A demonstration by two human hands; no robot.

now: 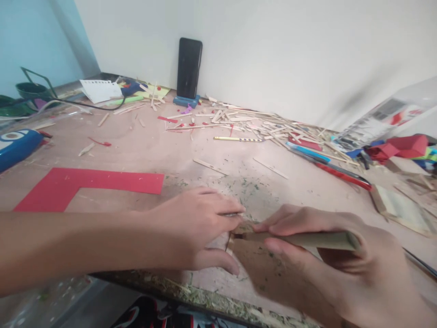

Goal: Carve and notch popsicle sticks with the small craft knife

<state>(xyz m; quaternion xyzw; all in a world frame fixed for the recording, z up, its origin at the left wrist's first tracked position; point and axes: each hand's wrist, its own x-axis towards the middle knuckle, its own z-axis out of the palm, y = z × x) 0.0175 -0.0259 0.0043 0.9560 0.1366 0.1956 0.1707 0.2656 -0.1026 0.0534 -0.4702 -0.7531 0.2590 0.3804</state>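
left hand: palm down, fingers curled, pinning cardboard piece by its left edge
right hand: closed around flat stick; tip meets cardboard between both hands
red paper: well left of left hand

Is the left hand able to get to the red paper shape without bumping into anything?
Probably yes. The red paper shape lies flat on the table just beyond the left forearm, and nothing stands between them. But the left hand is pressing on the brown card piece, so it would have to let go.
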